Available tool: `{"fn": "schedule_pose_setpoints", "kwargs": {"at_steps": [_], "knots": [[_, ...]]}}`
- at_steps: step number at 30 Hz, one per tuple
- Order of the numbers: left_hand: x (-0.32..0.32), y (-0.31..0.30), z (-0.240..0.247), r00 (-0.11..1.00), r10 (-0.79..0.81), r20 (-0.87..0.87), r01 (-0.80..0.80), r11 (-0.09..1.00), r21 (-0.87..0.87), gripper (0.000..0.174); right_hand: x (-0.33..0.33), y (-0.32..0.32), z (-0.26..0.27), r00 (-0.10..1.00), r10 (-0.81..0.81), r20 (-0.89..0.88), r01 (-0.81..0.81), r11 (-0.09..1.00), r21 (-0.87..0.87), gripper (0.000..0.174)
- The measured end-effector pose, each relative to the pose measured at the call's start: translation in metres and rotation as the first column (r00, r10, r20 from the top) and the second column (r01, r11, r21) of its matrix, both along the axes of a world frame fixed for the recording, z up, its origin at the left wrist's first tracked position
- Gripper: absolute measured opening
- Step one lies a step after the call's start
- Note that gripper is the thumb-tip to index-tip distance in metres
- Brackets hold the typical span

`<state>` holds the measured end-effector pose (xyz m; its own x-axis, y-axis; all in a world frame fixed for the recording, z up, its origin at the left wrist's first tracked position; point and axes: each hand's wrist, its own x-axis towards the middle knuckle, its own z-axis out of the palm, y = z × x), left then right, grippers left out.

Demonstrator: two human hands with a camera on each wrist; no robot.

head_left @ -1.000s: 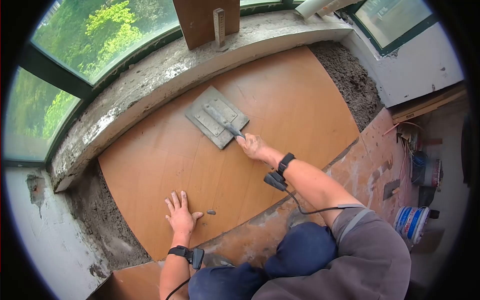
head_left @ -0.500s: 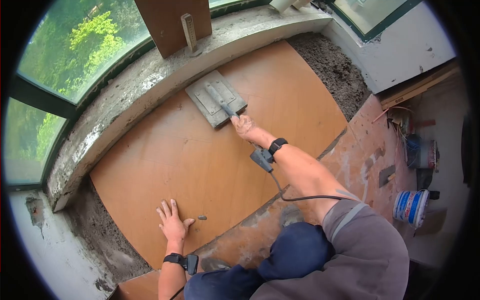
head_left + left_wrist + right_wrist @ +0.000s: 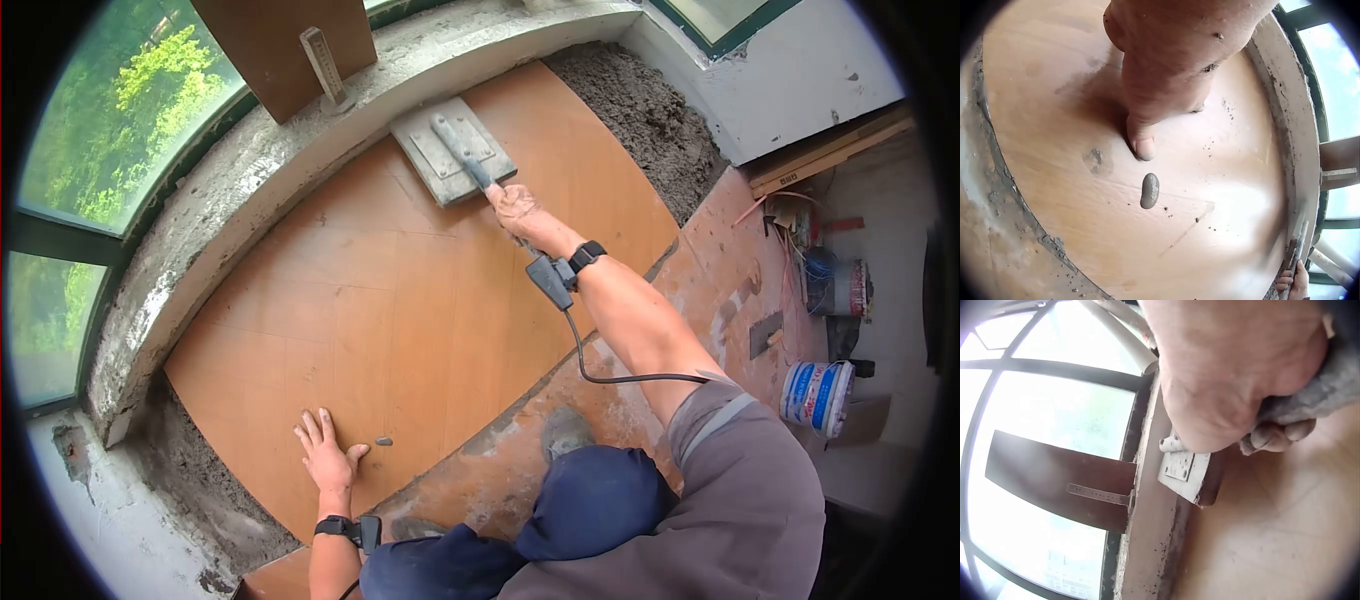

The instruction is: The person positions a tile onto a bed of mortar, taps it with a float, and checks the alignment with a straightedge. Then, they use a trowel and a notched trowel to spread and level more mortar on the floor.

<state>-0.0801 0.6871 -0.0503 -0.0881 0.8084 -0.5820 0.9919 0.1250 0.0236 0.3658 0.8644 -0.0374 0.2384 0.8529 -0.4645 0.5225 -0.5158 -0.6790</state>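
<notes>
My right hand (image 3: pixel 525 213) grips the handle of a grey rectangular float (image 3: pixel 453 152) with a riveted backing plate. The float lies over the far part of a large wood-look tile (image 3: pixel 400 330), close to the window ledge. Curled fingers (image 3: pixel 1275 436) wrap the grey handle in the right wrist view, where the hand hides part of the float. My left hand (image 3: pixel 328 460) rests on the near left of the tile, fingers spread. Just beyond its thumb sits a small grey mortar lump (image 3: pixel 1150 191).
Rough grey mortar (image 3: pixel 645 125) borders the tile at right and left. A concrete ledge (image 3: pixel 300 150) curves along the windows, carrying a brown board (image 3: pixel 285 55) and a small upright ruler-like piece (image 3: pixel 322 65). A trowel (image 3: pixel 766 334) and bucket (image 3: pixel 815 395) stand at right.
The float in my right hand has moved farther away and to the right across the tile, nearer the ledge. My left hand stays in place beside the mortar lump. The head view has shifted.
</notes>
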Motion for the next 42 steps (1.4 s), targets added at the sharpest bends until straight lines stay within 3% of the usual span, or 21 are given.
{"fn": "schedule_pose_setpoints", "kwargs": {"at_steps": [3, 4, 5, 7, 9, 11, 13, 15, 17, 22, 24, 27, 28, 32, 34, 35, 37, 38, 39, 41, 42], "knots": [[-0.001, -0.002, -0.009, 1.000, -0.006, 0.017, 0.006, 1.000, -0.008, 0.101, 0.007, -0.022, 0.011, 0.971, -0.240, 0.016, 0.233, 0.957, 0.175, 0.049], [-0.005, -0.003, -0.012, 1.000, -0.010, 0.029, 0.010, 1.000, 0.015, 0.102, 0.019, -0.028, -0.017, 0.960, -0.193, 0.201, 0.093, 0.901, 0.423, 0.048], [-0.007, -0.003, -0.014, 0.999, -0.014, 0.040, 0.012, 0.999, 0.046, 0.103, 0.025, -0.039, -0.044, 0.960, -0.199, 0.198, 0.102, 0.905, 0.412, 0.048], [-0.007, -0.004, -0.013, 0.999, -0.023, 0.040, 0.022, 0.999, 0.041, 0.103, 0.029, -0.054, -0.072, 0.932, -0.248, 0.263, 0.164, 0.938, 0.305, 0.050], [-0.004, -0.002, -0.014, 0.999, -0.023, 0.039, 0.021, 0.998, 0.058, 0.103, 0.055, -0.044, -0.119, 0.914, -0.099, 0.393, 0.009, 0.975, 0.224, 0.056], [-0.006, -0.005, -0.012, 0.998, -0.034, 0.049, 0.031, 0.997, 0.071, 0.102, 0.082, -0.022, -0.087, 0.962, 0.087, 0.258, -0.158, 0.950, 0.267, 0.056], [-0.010, -0.006, -0.014, 0.998, -0.048, 0.041, 0.044, 0.996, 0.081, 0.102, 0.050, -0.010, 0.036, 0.997, -0.053, 0.051, 0.060, 0.985, -0.162, 0.053], [-0.015, -0.010, -0.025, 0.994, -0.087, 0.068, 0.083, 0.995, 0.057, 0.102, 0.045, -0.024, 0.037, 0.987, -0.148, 0.061, 0.134, 0.973, 0.189, 0.049], [-0.025, -0.013, -0.037, 0.986, -0.118, 0.120, 0.098, 0.982, 0.164, 0.103, 0.049, -0.037, -0.001, 0.959, -0.205, 0.198, 0.053, 0.813, 0.580, 0.045], [-0.018, -0.017, -0.028, 0.986, -0.109, 0.126, 0.089, 0.984, 0.157, 0.104, 0.058, -0.083, -0.093, 0.916, -0.200, 0.347, 0.083, 0.942, 0.324, 0.044], [-0.018, -0.010, -0.028, 0.986, -0.113, 0.122, 0.094, 0.984, 0.153, 0.103, 0.071, -0.068, -0.095, 0.990, -0.008, 0.137, -0.006, 0.995, 0.104, 0.045], [-0.020, -0.015, -0.031, 0.982, -0.106, 0.156, 0.080, 0.983, 0.166, 0.104, 0.065, -0.089, 0.003, 0.992, -0.108, 0.072, 0.099, 0.989, 0.111, 0.047], [-0.019, -0.016, -0.031, 0.981, -0.105, 0.163, 0.078, 0.984, 0.163, 0.104, 0.070, -0.101, -0.007, 0.969, -0.110, 0.221, 0.011, 0.914, 0.406, 0.048], [-0.021, -0.014, -0.031, 0.986, -0.098, 0.138, 0.076, 0.985, 0.153, 0.105, 0.075, -0.155, -0.046, 0.939, -0.259, 0.225, 0.147, 0.897, 0.418, 0.048], [-0.018, -0.015, -0.031, 0.984, -0.103, 0.146, 0.077, 0.982, 0.172, 0.105, 0.091, -0.179, -0.124, 0.840, -0.261, 0.476, 0.135, 0.950, 0.281, 0.046], [-0.017, -0.014, -0.029, 0.986, -0.100, 0.134, 0.079, 0.984, 0.157, 0.105, 0.102, -0.168, -0.122, 0.838, -0.270, 0.474, 0.138, 0.946, 0.295, 0.046], [-0.019, -0.014, -0.026, 0.989, -0.096, 0.114, 0.079, 0.987, 0.142, 0.105, 0.127, -0.145, -0.117, 0.819, -0.056, 0.571, -0.210, 0.898, 0.388, 0.048], [-0.020, -0.013, -0.028, 0.988, -0.099, 0.120, 0.081, 0.986, 0.147, 0.105, 0.105, -0.133, -0.005, 0.965, -0.263, 0.019, 0.264, 0.959, -0.107, 0.049], [-0.019, -0.014, -0.031, 0.987, -0.094, 0.132, 0.074, 0.986, 0.149, 0.106, 0.101, -0.135, 0.011, 0.942, -0.333, -0.047, 0.332, 0.943, -0.025, 0.049], [-0.018, -0.016, -0.030, 0.986, -0.089, 0.141, 0.069, 0.987, 0.142, 0.106, 0.105, -0.141, -0.002, 0.929, -0.337, 0.155, 0.274, 0.905, 0.325, 0.048], [-0.019, -0.015, -0.030, 0.984, -0.092, 0.156, 0.067, 0.985, 0.159, 0.106, 0.100, -0.145, -0.003, 0.931, -0.332, 0.155, 0.272, 0.909, 0.315, 0.048]]}}
